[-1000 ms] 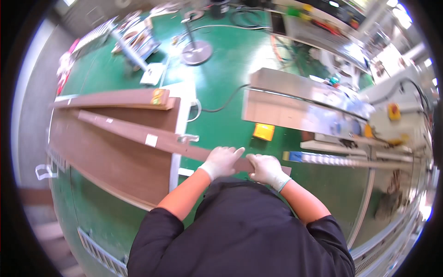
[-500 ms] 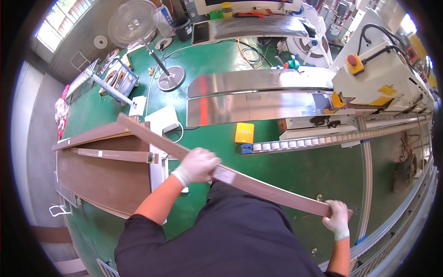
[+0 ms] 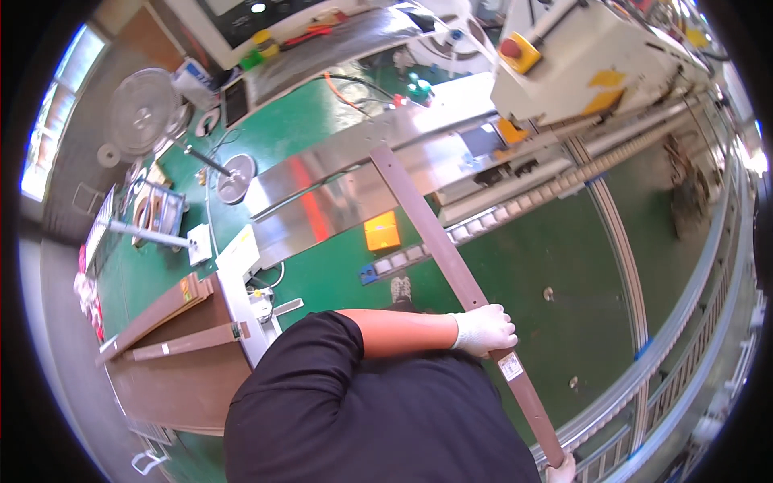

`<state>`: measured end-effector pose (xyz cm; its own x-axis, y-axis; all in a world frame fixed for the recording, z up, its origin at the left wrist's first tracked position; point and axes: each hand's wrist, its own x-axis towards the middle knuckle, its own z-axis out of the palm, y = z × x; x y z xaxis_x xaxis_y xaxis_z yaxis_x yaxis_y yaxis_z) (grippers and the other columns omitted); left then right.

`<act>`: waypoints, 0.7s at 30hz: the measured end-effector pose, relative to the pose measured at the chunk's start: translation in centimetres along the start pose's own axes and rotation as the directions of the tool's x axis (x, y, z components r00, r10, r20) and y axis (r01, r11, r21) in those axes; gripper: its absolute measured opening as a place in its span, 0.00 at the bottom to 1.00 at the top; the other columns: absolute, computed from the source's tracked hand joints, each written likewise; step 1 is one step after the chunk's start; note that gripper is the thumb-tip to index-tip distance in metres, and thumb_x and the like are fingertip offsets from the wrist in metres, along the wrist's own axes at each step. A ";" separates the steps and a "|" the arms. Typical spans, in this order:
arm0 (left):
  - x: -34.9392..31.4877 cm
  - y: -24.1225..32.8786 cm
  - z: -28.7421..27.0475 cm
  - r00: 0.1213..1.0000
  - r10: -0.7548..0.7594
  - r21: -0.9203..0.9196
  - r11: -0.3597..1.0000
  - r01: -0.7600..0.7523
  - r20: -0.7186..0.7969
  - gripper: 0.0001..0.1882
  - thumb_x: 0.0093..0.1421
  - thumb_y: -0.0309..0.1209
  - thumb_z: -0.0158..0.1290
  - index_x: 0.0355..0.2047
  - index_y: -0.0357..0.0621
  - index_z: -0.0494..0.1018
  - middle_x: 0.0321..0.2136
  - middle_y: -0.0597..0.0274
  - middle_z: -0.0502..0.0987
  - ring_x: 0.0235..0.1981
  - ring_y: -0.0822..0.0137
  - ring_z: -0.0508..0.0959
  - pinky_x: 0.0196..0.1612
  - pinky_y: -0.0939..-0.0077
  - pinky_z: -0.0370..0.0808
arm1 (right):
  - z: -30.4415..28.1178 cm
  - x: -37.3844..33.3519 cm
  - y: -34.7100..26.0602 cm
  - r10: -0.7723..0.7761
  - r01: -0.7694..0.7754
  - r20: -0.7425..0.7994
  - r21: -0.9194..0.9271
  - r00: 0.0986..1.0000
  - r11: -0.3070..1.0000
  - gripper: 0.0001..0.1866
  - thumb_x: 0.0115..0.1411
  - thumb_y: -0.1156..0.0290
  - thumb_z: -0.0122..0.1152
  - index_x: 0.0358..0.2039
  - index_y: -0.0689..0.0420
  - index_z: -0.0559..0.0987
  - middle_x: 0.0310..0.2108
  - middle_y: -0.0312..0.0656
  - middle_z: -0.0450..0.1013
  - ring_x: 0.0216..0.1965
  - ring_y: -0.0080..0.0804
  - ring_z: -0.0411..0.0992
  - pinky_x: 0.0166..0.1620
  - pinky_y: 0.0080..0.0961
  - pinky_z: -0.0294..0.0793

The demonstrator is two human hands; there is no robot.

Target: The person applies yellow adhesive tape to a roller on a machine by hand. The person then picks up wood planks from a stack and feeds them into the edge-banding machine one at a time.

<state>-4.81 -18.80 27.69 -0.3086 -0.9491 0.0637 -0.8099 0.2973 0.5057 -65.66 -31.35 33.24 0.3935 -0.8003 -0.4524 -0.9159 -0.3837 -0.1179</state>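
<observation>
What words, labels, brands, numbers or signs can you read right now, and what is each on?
None can be read. Marks that show:
White label on the long board: print too small.
Yellow patches on the white machine: too blurred to tell any wording.
Pale tag on the strip at left: too small.

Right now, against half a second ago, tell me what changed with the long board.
The long brown board has swung rightward: its far end, seen over the brown panel before, now overlaps the steel table in view. The left hand still grips it partway along, the right hand its near end. The panel stayed put.
</observation>
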 end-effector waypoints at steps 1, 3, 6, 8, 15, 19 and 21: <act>0.5 0.0 -0.1 0.998 0.005 -0.026 1.000 -0.004 0.058 0.22 0.49 0.42 0.71 0.40 0.48 0.78 0.36 0.61 0.80 0.43 0.57 0.81 0.50 0.60 0.75 | 0.8 -1.5 -0.2 0.035 -0.035 -0.009 -0.003 0.999 0.999 0.28 0.49 0.74 0.71 0.54 0.60 0.81 0.44 0.56 0.80 0.46 0.51 0.79 0.52 0.42 0.77; 1.2 -0.4 0.6 0.991 0.065 -0.059 0.997 -0.059 0.118 0.23 0.49 0.42 0.71 0.41 0.48 0.78 0.36 0.61 0.81 0.44 0.56 0.81 0.51 0.60 0.74 | 2.1 -3.3 -0.8 0.119 -0.119 0.003 -0.030 0.993 0.992 0.29 0.50 0.74 0.72 0.55 0.60 0.80 0.46 0.56 0.80 0.48 0.51 0.79 0.52 0.42 0.78; 1.6 -1.4 0.3 0.981 0.133 -0.085 0.989 -0.122 0.142 0.25 0.47 0.44 0.72 0.41 0.47 0.79 0.38 0.59 0.81 0.47 0.55 0.80 0.56 0.57 0.73 | 4.4 -3.9 -1.5 0.184 -0.186 -0.037 -0.061 0.982 0.981 0.26 0.47 0.76 0.68 0.50 0.60 0.79 0.47 0.56 0.77 0.48 0.54 0.77 0.52 0.44 0.76; 1.6 -2.8 0.0 0.981 0.174 -0.080 0.983 -0.167 0.089 0.25 0.46 0.44 0.72 0.41 0.47 0.79 0.38 0.58 0.81 0.47 0.55 0.80 0.59 0.56 0.72 | 6.0 -3.9 -1.7 0.122 -0.133 -0.203 -0.041 0.972 0.990 0.18 0.39 0.80 0.60 0.36 0.62 0.76 0.35 0.55 0.74 0.43 0.57 0.74 0.50 0.49 0.72; 0.4 -4.7 1.6 0.974 0.225 -0.052 0.973 -0.223 0.023 0.29 0.45 0.49 0.72 0.43 0.46 0.79 0.40 0.60 0.80 0.52 0.57 0.78 0.70 0.51 0.64 | 3.4 5.5 -14.0 -0.141 0.142 0.047 -0.021 0.989 0.990 0.46 0.46 0.59 0.80 0.66 0.56 0.72 0.61 0.56 0.73 0.65 0.56 0.69 0.68 0.46 0.67; -1.9 -7.5 -1.3 0.925 0.160 -0.040 0.982 -0.185 -0.346 0.26 0.49 0.46 0.70 0.44 0.44 0.79 0.43 0.57 0.81 0.54 0.54 0.77 0.68 0.49 0.67 | 2.8 15.5 -32.4 -0.369 0.297 0.172 0.338 0.914 0.893 0.36 0.62 0.55 0.68 0.66 0.58 0.72 0.63 0.56 0.73 0.64 0.53 0.72 0.66 0.41 0.70; -4.1 -10.5 -4.4 0.848 0.031 -0.099 0.990 -0.098 -0.529 0.22 0.52 0.42 0.68 0.42 0.43 0.79 0.44 0.55 0.81 0.53 0.51 0.78 0.62 0.49 0.71 | 4.8 18.9 -38.3 -0.450 0.362 0.132 0.421 0.883 0.832 0.28 0.66 0.55 0.63 0.61 0.59 0.77 0.56 0.56 0.77 0.57 0.52 0.77 0.61 0.40 0.75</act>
<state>7.17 -18.49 25.84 -0.0226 -0.8509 0.5249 -0.7223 0.3768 0.5799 -23.57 -29.56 25.02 0.7497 -0.4732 -0.4626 -0.6529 -0.4144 -0.6340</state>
